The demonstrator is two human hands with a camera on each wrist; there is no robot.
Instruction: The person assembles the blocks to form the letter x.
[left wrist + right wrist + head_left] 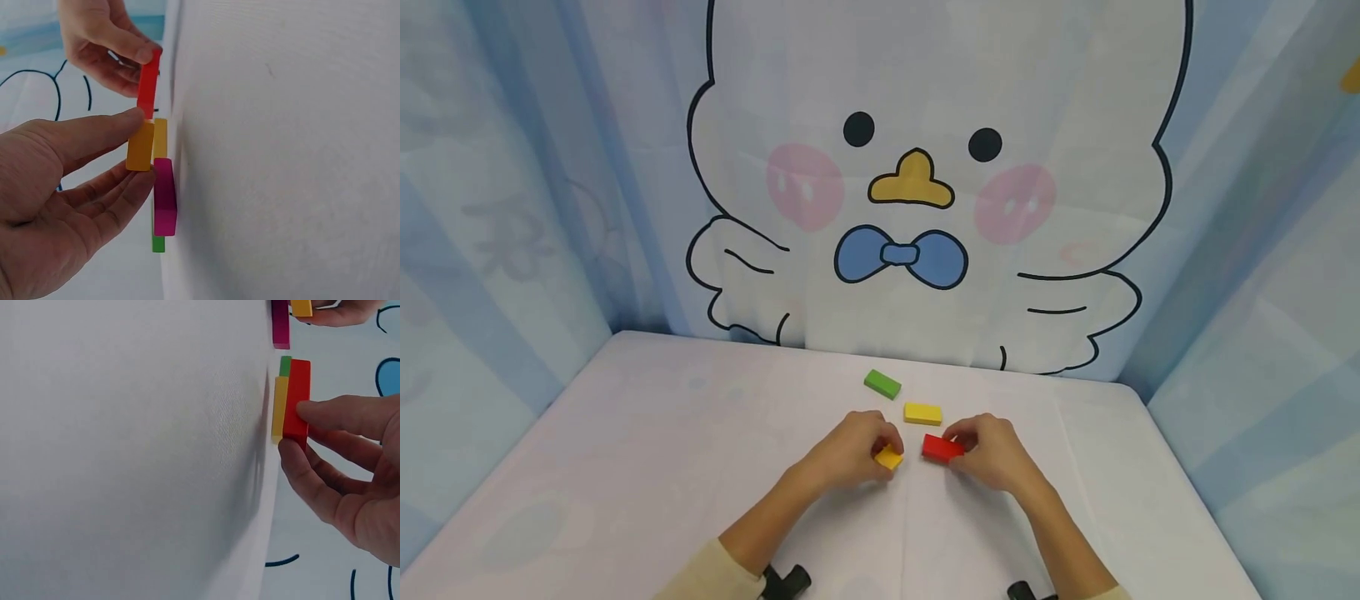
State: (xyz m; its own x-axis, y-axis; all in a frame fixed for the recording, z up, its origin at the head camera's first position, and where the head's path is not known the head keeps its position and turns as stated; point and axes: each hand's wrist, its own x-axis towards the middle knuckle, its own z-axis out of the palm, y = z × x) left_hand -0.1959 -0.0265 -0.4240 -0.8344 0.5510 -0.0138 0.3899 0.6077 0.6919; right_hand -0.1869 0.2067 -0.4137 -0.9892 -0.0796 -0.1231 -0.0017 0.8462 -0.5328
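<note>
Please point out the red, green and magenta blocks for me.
Red block (pixel 297 389), right wrist view, on its long face.
Green block (pixel 882 381), head view, on its top face.
Magenta block (pixel 164 192), left wrist view, on its long face.

I see a far block (pixel 882 384) behind and left of a middle block (pixel 922 414) on the table (pixel 662 467). Before both, the left hand (pixel 856 447) is left of the right hand (pixel 994 454).

Head view facing forward-down, wrist views close, low, turned sideways, sharing red block (pixel 148 84)

No legible text, label, brand or number; only faint, unreadable marks (pixel 512 237) on the left curtain (pixel 482 321).
</note>
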